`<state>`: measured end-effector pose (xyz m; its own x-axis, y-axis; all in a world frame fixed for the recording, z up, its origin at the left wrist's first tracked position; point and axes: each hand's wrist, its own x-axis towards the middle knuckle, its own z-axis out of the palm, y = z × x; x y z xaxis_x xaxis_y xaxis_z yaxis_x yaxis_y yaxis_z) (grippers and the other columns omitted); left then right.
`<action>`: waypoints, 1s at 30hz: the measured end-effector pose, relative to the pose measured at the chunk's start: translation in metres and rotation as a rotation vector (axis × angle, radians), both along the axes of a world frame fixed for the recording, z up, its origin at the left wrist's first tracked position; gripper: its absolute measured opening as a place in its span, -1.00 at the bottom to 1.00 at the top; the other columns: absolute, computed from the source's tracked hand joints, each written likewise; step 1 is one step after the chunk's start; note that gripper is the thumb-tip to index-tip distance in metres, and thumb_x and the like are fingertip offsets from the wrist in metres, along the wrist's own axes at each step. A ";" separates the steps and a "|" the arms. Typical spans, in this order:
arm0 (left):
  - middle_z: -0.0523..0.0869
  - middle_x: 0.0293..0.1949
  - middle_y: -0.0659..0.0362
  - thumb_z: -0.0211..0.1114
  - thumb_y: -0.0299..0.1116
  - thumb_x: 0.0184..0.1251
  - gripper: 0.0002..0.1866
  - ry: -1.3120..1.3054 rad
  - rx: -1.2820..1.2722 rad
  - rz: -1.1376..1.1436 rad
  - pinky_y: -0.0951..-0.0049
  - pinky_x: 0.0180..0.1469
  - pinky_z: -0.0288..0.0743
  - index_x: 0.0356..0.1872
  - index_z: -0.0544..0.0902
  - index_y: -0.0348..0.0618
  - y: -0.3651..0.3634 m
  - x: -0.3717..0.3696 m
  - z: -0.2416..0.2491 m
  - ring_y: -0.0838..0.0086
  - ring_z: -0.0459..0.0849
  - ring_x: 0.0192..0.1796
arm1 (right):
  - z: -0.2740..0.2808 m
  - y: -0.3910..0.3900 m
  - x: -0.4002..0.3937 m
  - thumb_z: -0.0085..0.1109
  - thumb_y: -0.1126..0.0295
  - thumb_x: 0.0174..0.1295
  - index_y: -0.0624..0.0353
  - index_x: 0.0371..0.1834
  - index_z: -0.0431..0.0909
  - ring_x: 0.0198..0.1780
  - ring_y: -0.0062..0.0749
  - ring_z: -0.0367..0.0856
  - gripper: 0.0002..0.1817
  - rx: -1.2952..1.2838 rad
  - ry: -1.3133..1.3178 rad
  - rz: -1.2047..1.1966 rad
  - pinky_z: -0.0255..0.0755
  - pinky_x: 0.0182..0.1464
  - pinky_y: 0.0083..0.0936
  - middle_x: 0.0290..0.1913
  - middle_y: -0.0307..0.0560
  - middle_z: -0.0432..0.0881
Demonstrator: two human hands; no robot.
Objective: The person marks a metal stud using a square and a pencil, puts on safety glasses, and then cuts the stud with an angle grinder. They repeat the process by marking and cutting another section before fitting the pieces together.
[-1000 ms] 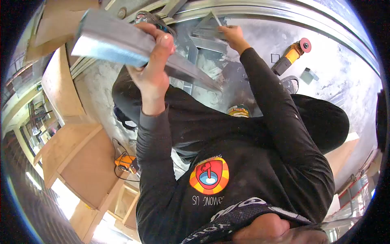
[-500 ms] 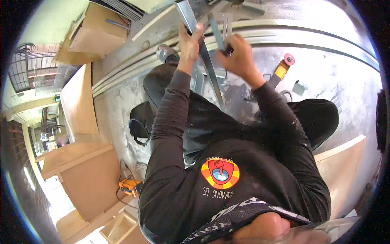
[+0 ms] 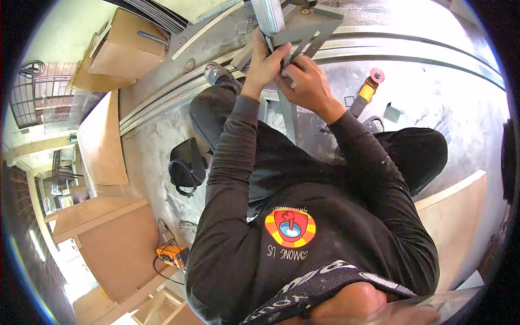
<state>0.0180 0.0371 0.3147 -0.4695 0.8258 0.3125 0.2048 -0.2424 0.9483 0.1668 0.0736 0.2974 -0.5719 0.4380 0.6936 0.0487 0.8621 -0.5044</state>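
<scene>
My left hand [image 3: 265,67] is closed around a grey square metal tube [image 3: 268,19], which runs from the top of the view down between my legs. My right hand [image 3: 311,84] is closed close beside it, fingers pinched at the base of a flat metal set square [image 3: 319,38] with slots. The square's upper edge lies across the tube, just above my left fingers. Both hands nearly touch, and the fingertips partly hide where square and tube meet.
An angle grinder [image 3: 365,93] with a pink disc lies right of my hands. Long metal bars [image 3: 401,47] cross the floor beyond. A black welding helmet [image 3: 187,165], an orange machine [image 3: 172,254], a cardboard box [image 3: 127,51] and wooden panels [image 3: 114,238] stand left.
My right hand has moved left with the set square, which has turned and now meets the tube. The tube has shifted slightly right, and its wide face shows more.
</scene>
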 end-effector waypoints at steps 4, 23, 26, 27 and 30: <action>0.56 -0.08 0.21 0.35 -0.51 0.24 -0.49 -0.076 0.057 -0.079 0.42 0.03 0.48 0.17 0.34 -0.11 -0.002 -0.004 0.000 0.48 0.54 -0.06 | 0.030 0.020 0.003 0.43 0.28 0.01 0.04 -0.34 0.63 -0.12 -0.12 0.57 -0.80 0.138 0.178 -0.127 0.42 -0.11 -0.23 -0.25 -0.09 0.54; 0.64 0.10 0.08 0.12 0.28 0.41 -0.21 -0.367 0.226 -0.290 0.31 0.25 0.41 0.31 0.45 -0.29 -0.021 -0.028 -0.022 0.29 0.60 0.16 | 0.049 0.056 0.025 0.65 0.30 -0.20 0.24 -0.33 0.59 -0.21 0.11 0.59 -0.56 0.022 0.159 -0.028 0.51 -0.19 -0.19 -0.24 0.16 0.59; 0.67 -0.19 0.20 0.12 0.30 0.40 -0.28 -0.475 0.131 -0.024 0.48 -0.06 0.50 0.13 0.55 -0.24 -0.020 -0.039 -0.028 0.45 0.63 -0.15 | 0.044 0.061 0.026 0.66 0.31 -0.19 0.26 -0.32 0.59 -0.19 0.06 0.61 -0.55 -0.012 0.175 -0.052 0.52 -0.18 -0.22 -0.23 0.13 0.61; 0.67 -0.19 0.20 0.12 0.30 0.40 -0.28 -0.474 0.129 -0.024 0.48 -0.06 0.50 0.13 0.55 -0.24 -0.022 -0.044 -0.030 0.45 0.63 -0.15 | 0.043 0.064 0.027 0.66 0.31 -0.19 0.26 -0.32 0.59 -0.19 0.06 0.61 -0.55 -0.014 0.176 -0.052 0.52 -0.18 -0.22 -0.23 0.13 0.61; 0.63 -0.31 0.18 0.16 0.31 0.36 -0.30 -0.530 0.113 -0.097 0.49 -0.23 0.49 0.07 0.57 -0.21 -0.024 -0.044 -0.021 0.47 0.59 -0.31 | 0.041 0.069 0.030 0.68 0.32 -0.18 0.28 -0.31 0.59 -0.20 0.02 0.62 -0.54 0.001 0.195 -0.059 0.52 -0.19 -0.24 -0.24 0.11 0.61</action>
<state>-0.0257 0.0131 0.2938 -0.5104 0.8480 0.1430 -0.3220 -0.3426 0.8826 0.1970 0.1431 0.3385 -0.4002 0.4658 0.7892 0.0002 0.8612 -0.5083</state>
